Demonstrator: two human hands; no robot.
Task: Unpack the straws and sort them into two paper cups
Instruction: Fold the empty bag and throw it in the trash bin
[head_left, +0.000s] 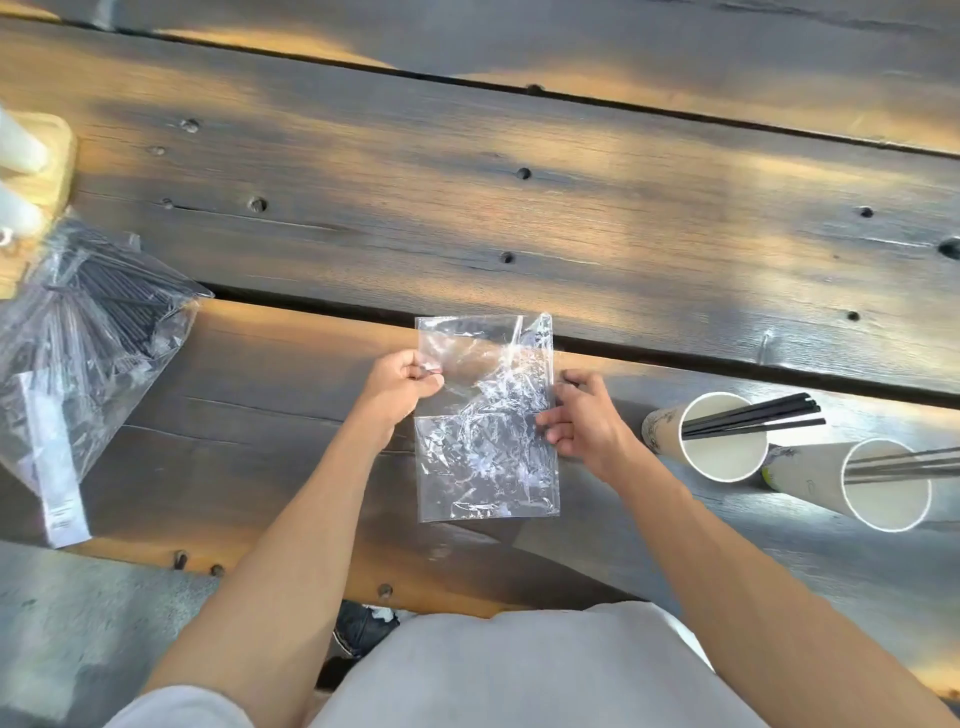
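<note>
A crinkled clear plastic bag (485, 415) lies flat on the dark wooden table (519, 218), near its front edge, and both hands hold it by its sides. The left hand (402, 387) pinches the bag's left edge between thumb and curled fingers; the right hand (582, 415) pinches the right edge in the same way. Whether any straws remain in this bag cannot be told.

To the right of the bag stand two paper cups, close together. The nearer cup (722, 436) holds black straws (753, 415) leaning out over its rim to the right — the farther cup (883, 483) holds grey straws (904, 462) leaning the same way.

Well to the left of the bag lies a larger clear bag (83, 332), full of dark straws — a white label shows at its near end. Beyond that, at the table's left edge, sits a light wooden tray (57, 156) with white cylinders (15, 145) on it.
</note>
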